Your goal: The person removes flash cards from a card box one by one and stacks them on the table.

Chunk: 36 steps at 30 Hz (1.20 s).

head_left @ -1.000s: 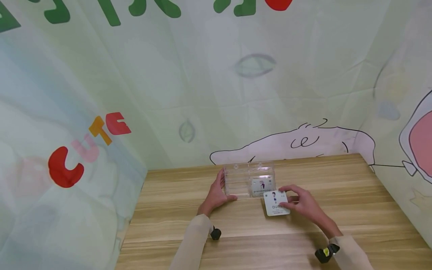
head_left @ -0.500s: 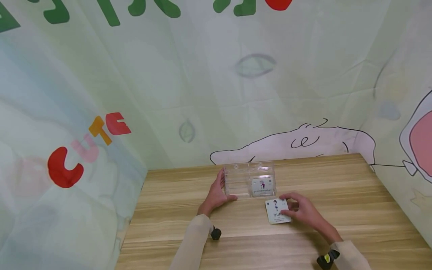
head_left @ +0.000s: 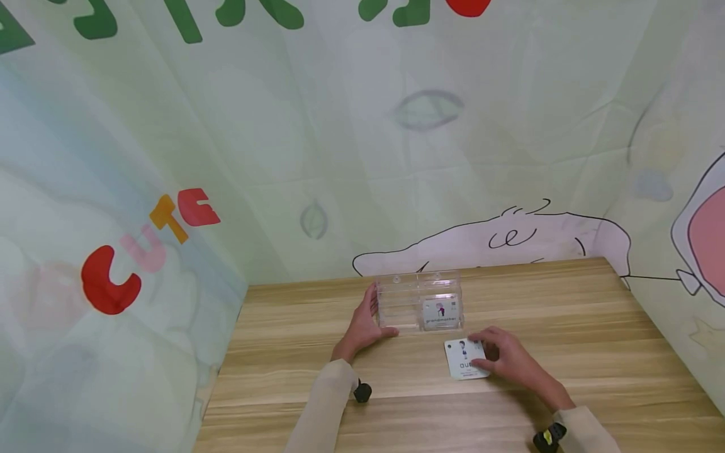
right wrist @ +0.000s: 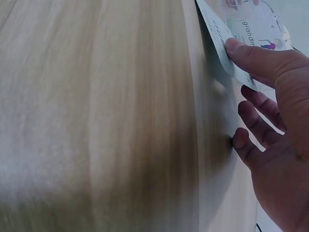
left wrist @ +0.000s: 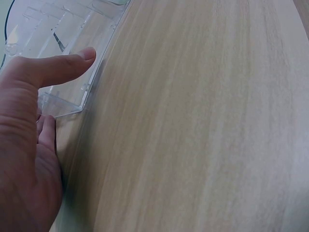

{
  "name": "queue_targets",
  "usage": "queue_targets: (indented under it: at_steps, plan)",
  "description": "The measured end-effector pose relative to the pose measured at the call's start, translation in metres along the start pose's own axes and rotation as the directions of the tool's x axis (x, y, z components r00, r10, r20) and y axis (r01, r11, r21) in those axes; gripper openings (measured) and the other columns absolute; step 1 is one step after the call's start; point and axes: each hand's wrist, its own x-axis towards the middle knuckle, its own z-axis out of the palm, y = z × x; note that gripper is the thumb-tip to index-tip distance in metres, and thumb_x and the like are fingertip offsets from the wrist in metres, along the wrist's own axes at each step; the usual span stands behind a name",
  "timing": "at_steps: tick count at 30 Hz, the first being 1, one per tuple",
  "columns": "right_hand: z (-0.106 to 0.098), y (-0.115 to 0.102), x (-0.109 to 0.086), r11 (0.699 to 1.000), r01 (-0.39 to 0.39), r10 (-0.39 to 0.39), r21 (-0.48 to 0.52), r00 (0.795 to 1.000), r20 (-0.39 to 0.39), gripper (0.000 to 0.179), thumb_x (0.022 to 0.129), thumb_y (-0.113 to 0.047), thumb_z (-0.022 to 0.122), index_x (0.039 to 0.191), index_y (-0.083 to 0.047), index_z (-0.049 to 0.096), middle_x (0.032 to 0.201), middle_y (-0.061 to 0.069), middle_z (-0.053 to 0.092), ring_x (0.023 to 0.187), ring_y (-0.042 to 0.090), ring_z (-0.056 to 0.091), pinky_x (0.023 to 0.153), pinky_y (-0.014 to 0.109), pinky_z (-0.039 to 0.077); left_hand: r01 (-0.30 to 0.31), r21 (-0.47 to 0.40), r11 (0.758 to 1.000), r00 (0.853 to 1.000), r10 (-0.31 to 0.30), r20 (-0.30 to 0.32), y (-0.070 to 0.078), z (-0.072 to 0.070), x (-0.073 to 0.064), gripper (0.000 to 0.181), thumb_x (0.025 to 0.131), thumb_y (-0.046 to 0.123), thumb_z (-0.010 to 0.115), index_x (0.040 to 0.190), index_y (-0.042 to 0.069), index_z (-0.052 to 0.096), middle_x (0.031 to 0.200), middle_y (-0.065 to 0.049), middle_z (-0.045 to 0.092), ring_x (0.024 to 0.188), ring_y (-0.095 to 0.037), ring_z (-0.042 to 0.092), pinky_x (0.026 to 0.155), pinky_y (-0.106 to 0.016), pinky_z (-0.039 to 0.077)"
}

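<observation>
My left hand [head_left: 362, 326] grips the left end of a clear plastic card holder [head_left: 398, 308], its thumb in front of the lower edge and its fingers along the side. Two columns of stepped slots make up the holder. A white card reading "grandmother" [head_left: 440, 309] stands in the lower right slot. In front of that corner, my right hand [head_left: 512, 360] pinches a white picture card [head_left: 460, 357] by its right edge; the thumb covers part of its word, which starts "au". The right wrist view shows this card [right wrist: 223, 46] tilted close over the table, thumb on its printed face.
The wood-grain table [head_left: 408, 415] ends just behind the holder at a printed cloth backdrop [head_left: 340, 145]. Another backdrop panel with the letters "CUTE" [head_left: 110, 283] hangs at the left. A black wrist camera [head_left: 548, 437] sits on the right forearm.
My right hand has drawn the card back from the holder, toward the table's front, uncovering the whole "grandmother" card. The left hand and the holder stay where they were.
</observation>
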Motion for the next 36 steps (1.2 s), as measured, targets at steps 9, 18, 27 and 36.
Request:
queue_targets:
  at_steps: [9, 18, 27, 36]
  plan:
    - [-0.001, -0.002, -0.003, 0.995, -0.050, 0.055, -0.090, 0.996, 0.063, 0.045, 0.082, -0.019, 0.092, 0.123, -0.009, 0.077, 0.115, 0.003, 0.067, 0.099, 0.015, 0.059, 0.083, 0.028, 0.058, 0.002, 0.017, 1.000, 1.000, -0.002, 0.008, 0.000, -0.001, 0.000, 0.127, 0.075, 0.017, 0.098, 0.169, 0.008, 0.013, 0.172, -0.020, 0.030, 0.158, -0.036, 0.034, 0.129, -0.046, 0.034]
    - [-0.003, -0.005, -0.003, 0.990, -0.096, 0.105, -0.099, 0.990, 0.093, 0.045, 0.084, -0.024, 0.092, 0.125, -0.009, 0.077, 0.114, 0.001, 0.064, 0.096, 0.014, 0.054, 0.077, 0.025, 0.053, -0.006, -0.002, 1.000, 1.000, 0.006, 0.003, 0.002, -0.001, -0.002, 0.127, 0.074, 0.014, 0.097, 0.169, 0.008, 0.013, 0.171, -0.021, 0.030, 0.157, -0.037, 0.034, 0.129, -0.047, 0.033]
    - [-0.004, -0.004, 0.002, 0.986, -0.100, 0.118, -0.136, 0.985, 0.128, 0.045, 0.084, -0.023, 0.091, 0.125, -0.010, 0.077, 0.114, 0.001, 0.063, 0.095, 0.013, 0.054, 0.076, 0.025, 0.054, -0.003, -0.011, 1.000, 1.000, 0.003, 0.003, 0.002, -0.001, -0.001, 0.127, 0.074, 0.013, 0.098, 0.169, 0.008, 0.013, 0.171, -0.021, 0.031, 0.157, -0.036, 0.034, 0.129, -0.045, 0.033]
    - [-0.007, -0.011, 0.004, 0.981, -0.105, 0.131, -0.161, 0.979, 0.159, 0.044, 0.084, -0.024, 0.092, 0.123, -0.010, 0.077, 0.110, 0.000, 0.062, 0.093, 0.013, 0.054, 0.077, 0.029, 0.054, -0.006, -0.020, 1.000, 1.000, 0.006, 0.001, 0.003, -0.001, -0.002, 0.128, 0.073, 0.012, 0.098, 0.169, 0.008, 0.012, 0.171, -0.020, 0.030, 0.157, -0.037, 0.034, 0.129, -0.046, 0.033]
